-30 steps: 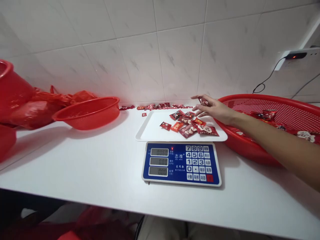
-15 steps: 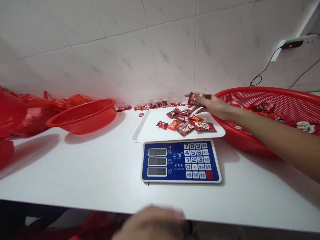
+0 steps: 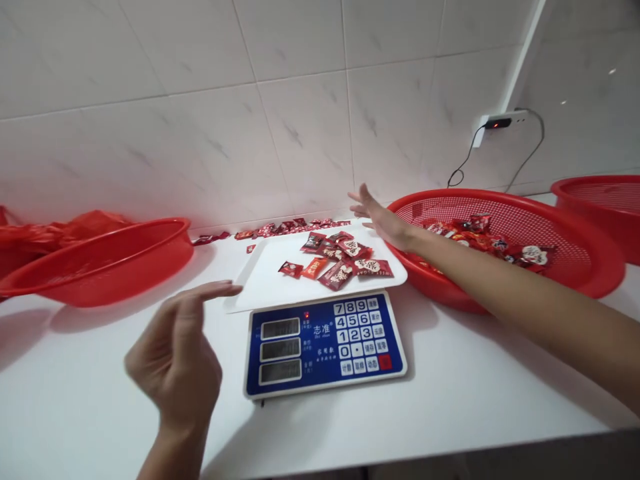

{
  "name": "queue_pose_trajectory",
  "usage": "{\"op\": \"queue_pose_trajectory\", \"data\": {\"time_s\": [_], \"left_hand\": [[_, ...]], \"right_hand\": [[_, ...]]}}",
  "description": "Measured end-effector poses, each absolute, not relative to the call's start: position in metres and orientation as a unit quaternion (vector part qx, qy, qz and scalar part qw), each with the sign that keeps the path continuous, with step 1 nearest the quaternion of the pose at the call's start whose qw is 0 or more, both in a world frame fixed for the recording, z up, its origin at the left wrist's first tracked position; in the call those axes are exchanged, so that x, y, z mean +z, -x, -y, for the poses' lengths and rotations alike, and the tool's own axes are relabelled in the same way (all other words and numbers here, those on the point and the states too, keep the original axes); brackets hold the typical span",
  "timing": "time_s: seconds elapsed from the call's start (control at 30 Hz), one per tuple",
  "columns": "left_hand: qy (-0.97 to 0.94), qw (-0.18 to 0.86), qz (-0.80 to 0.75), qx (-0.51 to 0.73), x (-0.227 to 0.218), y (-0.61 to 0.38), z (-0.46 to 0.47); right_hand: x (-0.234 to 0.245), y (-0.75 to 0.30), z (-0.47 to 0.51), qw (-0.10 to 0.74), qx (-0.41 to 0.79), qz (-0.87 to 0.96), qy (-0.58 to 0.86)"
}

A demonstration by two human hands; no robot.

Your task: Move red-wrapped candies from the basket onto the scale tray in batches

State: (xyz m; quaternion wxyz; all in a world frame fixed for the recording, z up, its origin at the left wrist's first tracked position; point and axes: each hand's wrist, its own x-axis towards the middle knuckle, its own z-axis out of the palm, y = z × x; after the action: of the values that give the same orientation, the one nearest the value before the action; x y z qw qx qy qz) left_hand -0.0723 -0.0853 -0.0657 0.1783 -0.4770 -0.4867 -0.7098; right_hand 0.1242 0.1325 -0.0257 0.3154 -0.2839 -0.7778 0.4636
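My right hand [image 3: 383,217] is open and holds nothing, its fingers spread over the far right corner of a white plastic tray [image 3: 260,280]. A loose heap of red wrapped candies [image 3: 335,260] lies on the tray. My left hand [image 3: 175,353] is open and empty, raised over the white counter [image 3: 150,427] to the left of a blue-faced digital scale [image 3: 325,343]. The tray rests on the scale. The scale's displays are hard to read.
A red mesh basket [image 3: 480,193] holding wrapped candies sits right of the tray, under my right arm. A second red basket [image 3: 600,213] stands further right. A red bowl [image 3: 110,267] and red plastic bags [image 3: 85,227] lie left. Candies [image 3: 285,229] line the wall.
My right hand no longer holds a candy and now stands open. My left hand has risen into view beside the scale. The view has turned to the left.
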Motion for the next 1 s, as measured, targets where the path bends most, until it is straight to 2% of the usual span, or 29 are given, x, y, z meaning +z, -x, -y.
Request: {"op": "queue_pose_trajectory", "data": {"time_s": [0.07,0.17,0.7,0.83,0.93,1.0], "left_hand": [[0.435,0.254,0.478,-0.719,-0.077,0.09,0.094],[0.406,0.31,0.545,-0.665,-0.094,0.115,0.107],[0.436,0.322,0.565,-0.622,-0.113,0.125,0.123],[0.475,0.259,0.578,-0.611,-0.091,0.113,0.121],[0.61,0.153,0.611,-0.481,-0.052,0.098,0.096],[0.683,0.022,0.63,-0.369,-0.03,0.089,0.064]], "right_hand": [[-0.026,-0.123,-0.134,0.319,0.463,0.773,0.294],[-0.027,-0.121,-0.137,0.316,0.454,0.776,0.302],[-0.029,-0.121,-0.136,0.328,0.487,0.745,0.317],[-0.028,-0.122,-0.136,0.295,0.461,0.783,0.297],[-0.024,-0.126,-0.133,0.212,0.398,0.854,0.259],[-0.021,-0.128,-0.13,0.173,0.369,0.88,0.243]]}}
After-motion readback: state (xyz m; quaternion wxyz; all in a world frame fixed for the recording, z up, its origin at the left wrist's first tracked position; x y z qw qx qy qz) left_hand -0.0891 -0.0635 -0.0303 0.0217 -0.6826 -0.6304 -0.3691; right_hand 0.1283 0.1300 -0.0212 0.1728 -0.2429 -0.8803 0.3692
